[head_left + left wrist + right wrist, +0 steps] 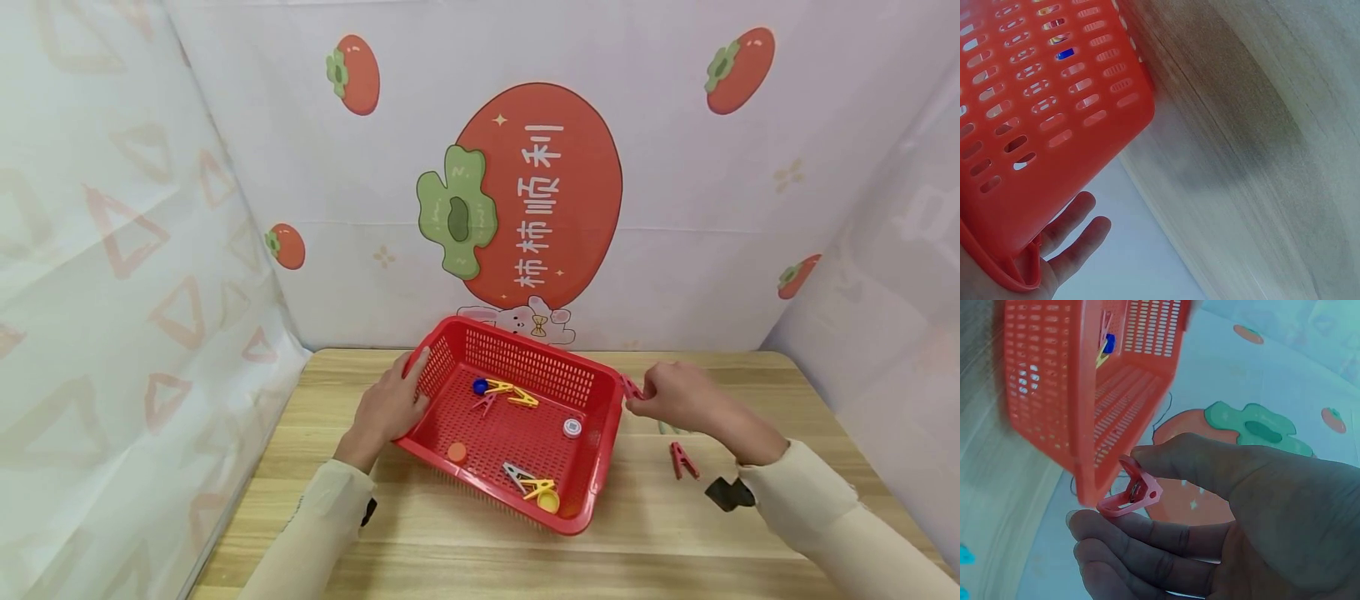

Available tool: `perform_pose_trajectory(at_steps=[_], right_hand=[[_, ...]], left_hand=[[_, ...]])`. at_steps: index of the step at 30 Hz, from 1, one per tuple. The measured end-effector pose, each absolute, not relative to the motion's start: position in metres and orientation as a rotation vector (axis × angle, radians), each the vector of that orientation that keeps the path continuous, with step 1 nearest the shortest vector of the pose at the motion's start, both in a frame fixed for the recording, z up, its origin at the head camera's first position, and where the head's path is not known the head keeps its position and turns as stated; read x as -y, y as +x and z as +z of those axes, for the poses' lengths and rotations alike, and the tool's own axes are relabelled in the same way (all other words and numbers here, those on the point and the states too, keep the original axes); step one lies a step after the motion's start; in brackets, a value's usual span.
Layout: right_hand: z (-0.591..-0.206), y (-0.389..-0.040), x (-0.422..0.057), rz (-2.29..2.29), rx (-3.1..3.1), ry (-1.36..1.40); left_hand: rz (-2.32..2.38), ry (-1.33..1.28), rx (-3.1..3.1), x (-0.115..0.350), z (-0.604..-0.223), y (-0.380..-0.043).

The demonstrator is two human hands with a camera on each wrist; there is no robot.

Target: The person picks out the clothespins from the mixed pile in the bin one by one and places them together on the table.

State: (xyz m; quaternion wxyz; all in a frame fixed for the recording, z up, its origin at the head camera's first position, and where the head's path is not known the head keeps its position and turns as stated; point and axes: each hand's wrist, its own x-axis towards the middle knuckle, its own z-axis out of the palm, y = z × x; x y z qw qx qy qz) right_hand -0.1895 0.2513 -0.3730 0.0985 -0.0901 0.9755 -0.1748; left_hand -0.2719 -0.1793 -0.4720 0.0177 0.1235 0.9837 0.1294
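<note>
Patterned white sheeting [675, 167] walls the room at back and sides, persimmon prints [573, 250] behind; below it, a wood-grain table [465, 567]. On that, or just over it — can't tell from my end — I've got the red basket [540, 371], clothespins [522, 400] and caps [572, 427] scattered across its floor. Left hand [390, 398] grips the basket's left end, thumb inside, fingers outside. Right hand [678, 396] pinches a pink clothespin [1152, 492] between thumb and fingers by the basket's back right corner; whether the pin bites the rim, I can't tell. Step in hand, I'd judge: working that pin at the rim while the left steadies. Next move calls for a firm pinch, a still basket, then a clean release. Loose red clothespin [682, 461] on the table, right — plus something green [667, 428], half hidden by the right forearm.
</note>
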Motion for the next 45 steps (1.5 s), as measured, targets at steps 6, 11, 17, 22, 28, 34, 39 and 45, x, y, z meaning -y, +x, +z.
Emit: perform_pose_trajectory(at_steps=[6,11,17,22,28,34,39,45], right_hand=[[-0.379,-0.184,-0.269,-0.514,-2.909,-0.252],[-0.384,-0.177,-0.283,-0.499,-2.926,-0.23],[-0.393,-0.171,-0.3,-0.499,-2.942,-0.211],[-0.403,-0.165,-0.313,-0.502,-2.939,-0.182],[-0.415,-0.158,-0.326,-0.5,-2.956,-0.161],[-0.423,-0.154,-0.335,-0.497,-2.932,-0.115],[-0.432,-0.153,-0.34,-0.486,-2.914,-0.08],[-0.446,-0.15,-0.347,-0.494,-2.908,-0.051]], left_hand=[[0.397,0.384,-3.055,0.178,-0.472,-0.272],[0.404,0.387,-3.059,0.176,-0.471,-0.272],[0.393,0.386,-3.056,0.175,-0.47,-0.272],[0.393,0.382,-3.054,0.175,-0.47,-0.272],[0.399,0.381,-3.059,0.177,-0.47,-0.273],[0.399,0.377,-3.054,0.178,-0.471,-0.273],[0.405,0.371,-3.054,0.179,-0.471,-0.273],[0.401,0.367,-3.043,0.179,-0.472,-0.273]])
